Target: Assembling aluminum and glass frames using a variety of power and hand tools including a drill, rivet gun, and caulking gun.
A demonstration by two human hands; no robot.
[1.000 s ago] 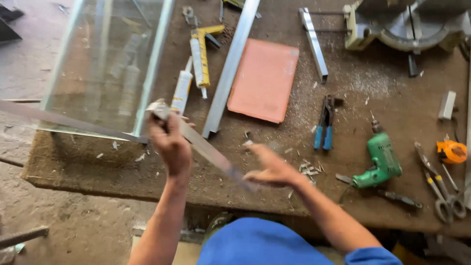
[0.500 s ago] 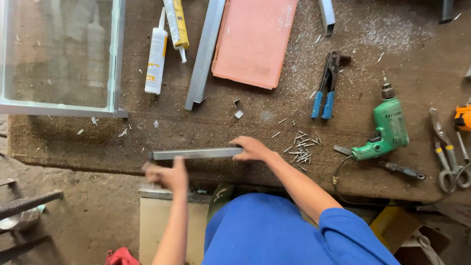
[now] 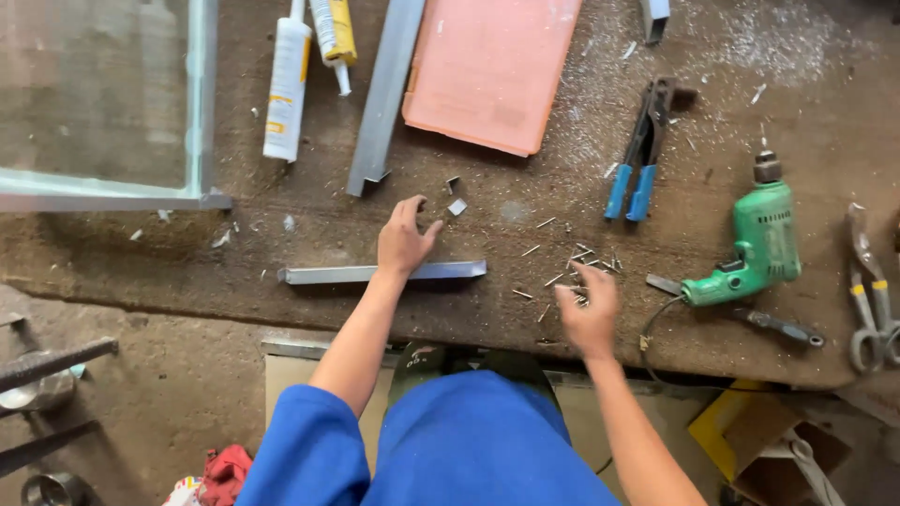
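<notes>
a worn brown tabletop dusted with metal shavings carries a short metal bar, scattered rivets, a green drill, blue-handled pliers, a pink board, sealant tubes, a long channel and a glass frame.

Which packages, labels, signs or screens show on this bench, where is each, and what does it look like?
White sealant tube: top left beside the glass frame, long cylinder, white with a yellow-orange label.
Yellow tube: top edge, right of the white one, yellow body, white nozzle pointing down.
Cardboard box: under the bench, bottom right, brown with a yellow flap.
No signs or screens in view.
</notes>
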